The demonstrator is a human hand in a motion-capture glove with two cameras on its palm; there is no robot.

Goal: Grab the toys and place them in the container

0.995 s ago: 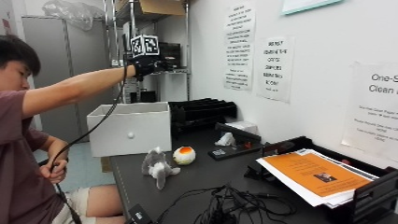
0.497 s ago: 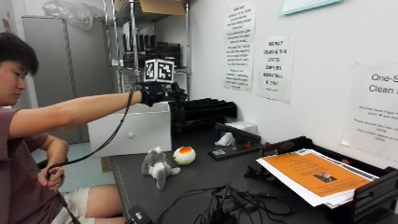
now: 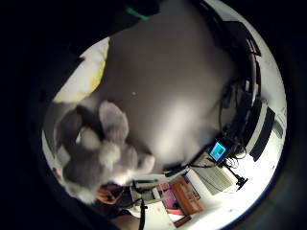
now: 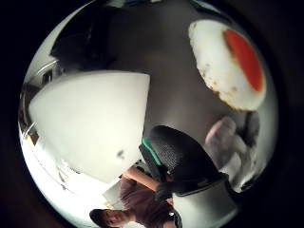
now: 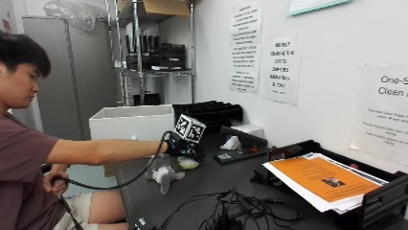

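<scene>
The gloved right hand (image 5: 186, 147) hovers low over the egg toy (image 5: 188, 163), beside the grey plush toy (image 5: 162, 173) on the bench (image 5: 210, 189). I cannot tell how its fingers stand. Both toys lie outside the white container (image 5: 130, 125).

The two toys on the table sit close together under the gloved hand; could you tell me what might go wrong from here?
1. The gloved hand hovers over both the egg toy and the grey plush, so it may catch the wrong one or knock the other aside.
2. The plush lies near the table's edge and could be pushed off.
</scene>
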